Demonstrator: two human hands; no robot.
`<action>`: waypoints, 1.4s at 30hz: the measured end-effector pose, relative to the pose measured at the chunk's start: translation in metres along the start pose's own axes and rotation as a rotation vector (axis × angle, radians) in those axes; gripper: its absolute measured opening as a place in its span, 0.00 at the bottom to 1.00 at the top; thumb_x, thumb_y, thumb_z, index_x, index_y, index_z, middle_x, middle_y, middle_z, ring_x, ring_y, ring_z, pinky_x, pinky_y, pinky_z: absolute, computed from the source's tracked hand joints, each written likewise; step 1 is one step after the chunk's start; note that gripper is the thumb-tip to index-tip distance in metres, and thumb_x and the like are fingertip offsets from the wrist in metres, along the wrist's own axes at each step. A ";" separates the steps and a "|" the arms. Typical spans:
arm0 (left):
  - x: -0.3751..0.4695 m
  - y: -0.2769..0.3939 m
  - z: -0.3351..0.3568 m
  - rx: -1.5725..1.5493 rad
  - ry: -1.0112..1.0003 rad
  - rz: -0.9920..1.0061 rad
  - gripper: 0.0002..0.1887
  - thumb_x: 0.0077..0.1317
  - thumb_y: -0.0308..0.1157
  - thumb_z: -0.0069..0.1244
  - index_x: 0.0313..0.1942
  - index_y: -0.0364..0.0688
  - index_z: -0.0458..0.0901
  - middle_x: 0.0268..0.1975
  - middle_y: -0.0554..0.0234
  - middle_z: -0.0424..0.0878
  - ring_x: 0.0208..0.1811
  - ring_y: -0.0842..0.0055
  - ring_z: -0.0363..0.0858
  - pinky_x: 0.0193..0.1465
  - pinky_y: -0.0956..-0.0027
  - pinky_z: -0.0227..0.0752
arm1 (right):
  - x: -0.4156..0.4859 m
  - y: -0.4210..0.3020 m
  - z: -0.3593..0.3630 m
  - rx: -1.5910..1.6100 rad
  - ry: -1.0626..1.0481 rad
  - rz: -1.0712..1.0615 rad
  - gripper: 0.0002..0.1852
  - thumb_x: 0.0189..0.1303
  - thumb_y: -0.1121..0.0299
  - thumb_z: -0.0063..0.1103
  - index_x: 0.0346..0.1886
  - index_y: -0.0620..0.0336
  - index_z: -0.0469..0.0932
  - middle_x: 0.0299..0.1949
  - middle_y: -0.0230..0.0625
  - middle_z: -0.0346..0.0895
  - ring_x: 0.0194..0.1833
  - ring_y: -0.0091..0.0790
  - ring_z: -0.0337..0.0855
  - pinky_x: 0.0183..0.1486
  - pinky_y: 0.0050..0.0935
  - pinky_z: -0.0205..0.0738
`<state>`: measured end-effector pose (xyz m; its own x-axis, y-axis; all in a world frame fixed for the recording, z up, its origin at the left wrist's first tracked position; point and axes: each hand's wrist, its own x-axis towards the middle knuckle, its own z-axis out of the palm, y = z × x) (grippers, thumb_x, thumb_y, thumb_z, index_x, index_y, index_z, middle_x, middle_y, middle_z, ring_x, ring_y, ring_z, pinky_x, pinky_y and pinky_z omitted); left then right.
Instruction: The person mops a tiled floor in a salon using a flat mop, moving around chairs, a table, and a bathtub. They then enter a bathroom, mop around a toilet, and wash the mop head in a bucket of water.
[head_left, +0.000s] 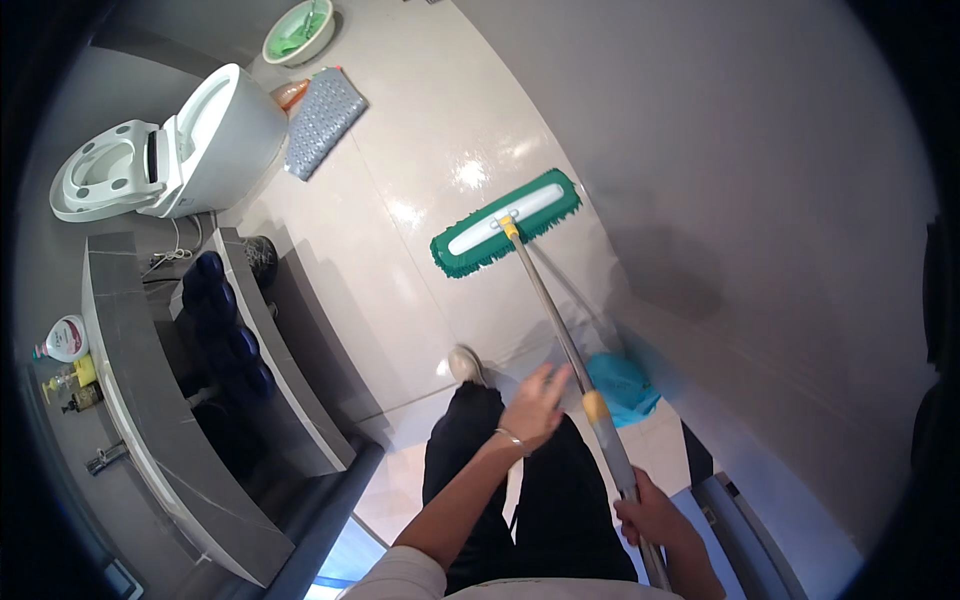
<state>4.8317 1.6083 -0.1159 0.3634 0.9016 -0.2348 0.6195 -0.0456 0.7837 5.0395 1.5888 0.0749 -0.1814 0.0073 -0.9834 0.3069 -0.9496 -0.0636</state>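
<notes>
A flat mop with a green fringed pad (508, 223) and a white plate rests on the shiny tiled floor, its metal pole running back toward me. My right hand (651, 508) is closed around the lower grey part of the pole. My left hand (534, 407), with a bracelet at the wrist, is beside the pole near its yellow collar, fingers apart; no grip on the pole shows. Right of the pole, a blue plastic bag (622, 388) sits on the floor near the wall.
At the left are a toilet (225, 142) with raised lid and a grey stone vanity (161, 375) carrying pump bottles. A grey dotted mat (324, 124) and a basin (327, 34) holding green cloth lie on the floor beyond. A wall (720, 187) bounds the right side.
</notes>
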 end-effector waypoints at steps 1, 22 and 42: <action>-0.003 -0.016 -0.021 -0.015 0.047 -0.098 0.36 0.54 0.25 0.54 0.65 0.41 0.63 0.58 0.45 0.69 0.57 0.53 0.71 0.61 0.58 0.66 | 0.014 -0.021 -0.002 -0.030 -0.010 -0.081 0.33 0.62 0.72 0.50 0.69 0.61 0.47 0.23 0.38 0.69 0.17 0.29 0.72 0.18 0.29 0.70; 0.058 -0.342 -0.371 -0.139 -0.053 -0.654 0.16 0.63 0.30 0.45 0.52 0.41 0.77 0.42 0.44 0.79 0.44 0.51 0.78 0.50 0.56 0.73 | 0.116 -0.465 0.134 -0.731 0.415 -0.379 0.33 0.62 0.69 0.50 0.69 0.64 0.51 0.32 0.48 0.76 0.25 0.36 0.81 0.27 0.34 0.76; 0.347 -0.853 -0.445 -0.564 0.996 -1.221 0.60 0.39 0.56 0.69 0.65 0.30 0.55 0.62 0.38 0.67 0.63 0.54 0.69 0.63 0.59 0.66 | 0.291 -0.723 0.136 -0.215 0.322 0.009 0.35 0.62 0.73 0.42 0.73 0.57 0.44 0.22 0.39 0.71 0.13 0.26 0.71 0.13 0.25 0.71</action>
<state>4.1194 2.1513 -0.6099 -0.8016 0.2012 -0.5629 -0.2050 0.7921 0.5750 4.6381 2.2351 -0.1425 0.1141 0.1293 -0.9850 0.5025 -0.8629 -0.0550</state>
